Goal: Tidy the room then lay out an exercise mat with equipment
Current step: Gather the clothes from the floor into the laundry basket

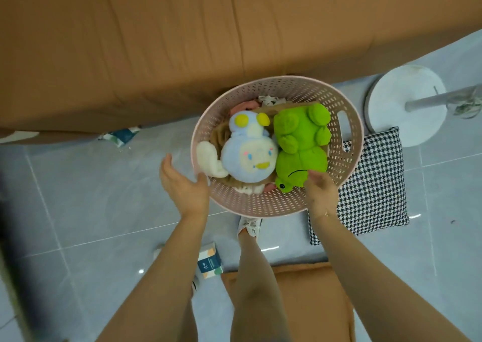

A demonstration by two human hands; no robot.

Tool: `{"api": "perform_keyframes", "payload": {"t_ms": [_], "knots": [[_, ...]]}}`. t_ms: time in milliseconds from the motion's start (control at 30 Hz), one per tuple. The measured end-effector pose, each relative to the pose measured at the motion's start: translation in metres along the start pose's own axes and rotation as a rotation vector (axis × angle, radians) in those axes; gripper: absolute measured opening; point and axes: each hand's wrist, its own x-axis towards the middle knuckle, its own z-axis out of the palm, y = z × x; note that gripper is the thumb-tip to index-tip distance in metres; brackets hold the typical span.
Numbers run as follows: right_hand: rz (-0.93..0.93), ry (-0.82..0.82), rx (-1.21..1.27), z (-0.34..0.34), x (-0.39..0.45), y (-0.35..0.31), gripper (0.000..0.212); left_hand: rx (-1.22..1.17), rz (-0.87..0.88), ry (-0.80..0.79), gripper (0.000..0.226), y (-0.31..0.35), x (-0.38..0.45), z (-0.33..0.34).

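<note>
A pink perforated laundry basket (263,202) stands on the tiled floor beside the bed. Inside it lie a pale blue and cream plush toy (247,156), a green frog plush (300,143) and some cloth items underneath. My left hand (182,185) is open at the basket's left rim, thumb touching the rim. My right hand (319,191) hovers over the near right rim with relaxed fingers next to the frog's head; it holds nothing.
A brown-covered bed (156,41) fills the top. A black-and-white houndstooth cushion (373,185) lies right of the basket, a white round stand base (407,104) behind it. A brown cushion (313,294) and a tissue pack (210,262) lie near my feet; another pack (121,135) lies by the bed.
</note>
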Motion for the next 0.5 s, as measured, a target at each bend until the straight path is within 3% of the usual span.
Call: {"api": "perform_keyframes", "payload": {"t_ms": [100, 167, 267, 367, 500], "knots": [[0.253, -0.110, 0.153, 0.016, -0.016, 0.026, 0.016, -0.257, -0.448, -0.259, 0.081, -0.023, -0.001, 0.008], [0.346, -0.221, 0.140, 0.032, -0.023, 0.039, 0.012, -0.286, -0.555, -0.431, 0.057, -0.033, 0.001, 0.016], [0.377, -0.244, 0.085, 0.055, -0.028, 0.052, 0.020, -0.295, -0.553, -0.496, 0.036, -0.038, 0.009, 0.023], [0.339, -0.135, -0.013, 0.068, -0.031, 0.053, 0.024, -0.234, -0.481, -0.528, 0.047, -0.037, 0.016, 0.023], [0.249, -0.173, -0.092, 0.076, -0.037, 0.053, 0.028, -0.255, -0.453, -0.536, 0.044, -0.048, 0.022, 0.014]]}}
